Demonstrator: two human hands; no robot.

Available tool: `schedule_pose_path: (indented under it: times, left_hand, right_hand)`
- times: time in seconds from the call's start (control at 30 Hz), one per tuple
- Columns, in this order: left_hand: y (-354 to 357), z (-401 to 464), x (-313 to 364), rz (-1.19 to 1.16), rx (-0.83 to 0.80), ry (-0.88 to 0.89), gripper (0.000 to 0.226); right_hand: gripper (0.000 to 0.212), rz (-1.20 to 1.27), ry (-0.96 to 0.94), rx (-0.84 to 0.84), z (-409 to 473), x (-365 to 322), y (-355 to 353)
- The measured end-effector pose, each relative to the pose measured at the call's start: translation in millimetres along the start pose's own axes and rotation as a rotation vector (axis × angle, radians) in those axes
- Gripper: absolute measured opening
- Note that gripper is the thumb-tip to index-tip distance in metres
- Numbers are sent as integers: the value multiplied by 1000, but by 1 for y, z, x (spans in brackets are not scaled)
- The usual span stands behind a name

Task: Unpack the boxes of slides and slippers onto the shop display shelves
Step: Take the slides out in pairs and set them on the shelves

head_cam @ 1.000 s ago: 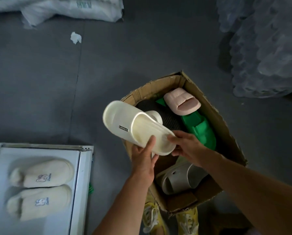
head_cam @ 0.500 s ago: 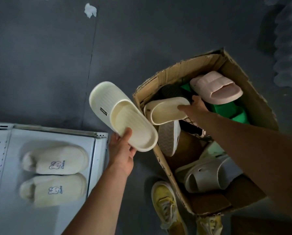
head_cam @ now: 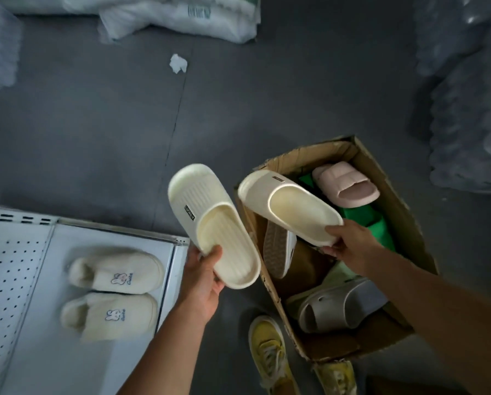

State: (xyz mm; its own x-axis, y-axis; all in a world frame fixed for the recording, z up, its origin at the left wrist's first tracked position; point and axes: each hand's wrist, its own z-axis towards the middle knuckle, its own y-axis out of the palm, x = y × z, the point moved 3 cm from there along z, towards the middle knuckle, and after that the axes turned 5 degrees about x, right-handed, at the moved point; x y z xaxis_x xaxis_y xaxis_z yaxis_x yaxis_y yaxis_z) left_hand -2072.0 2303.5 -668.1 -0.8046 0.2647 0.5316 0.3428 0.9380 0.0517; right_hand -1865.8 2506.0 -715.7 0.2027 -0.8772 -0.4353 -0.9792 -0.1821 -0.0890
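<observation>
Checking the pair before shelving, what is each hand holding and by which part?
The left hand grips one cream slide by its heel end. The right hand holds a matching cream slide by its heel end, above the cardboard box.

Two cream ribbed rubber slides, held apart: one (head_cam: 214, 226) over floor beside open brown cardboard box (head_cam: 404, 212), other (head_cam: 291, 206) above box. White metal shelf (head_cam: 53, 357) carries cream plush slipper pair (head_cam: 113, 292).

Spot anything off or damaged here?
Crumpled paper scrap lies loose on the floor. The box has a torn, ragged rim, and the slides inside are jumbled; one stands on edge, sole showing.
</observation>
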Motion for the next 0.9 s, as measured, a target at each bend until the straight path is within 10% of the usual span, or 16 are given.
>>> schedule_pose_path:
  times: [0.9]
  left_hand:
    - [-39, -443, 166, -317, -7, 442, 32]
  right_hand:
    - [33, -73, -279, -726, -461, -179, -16]
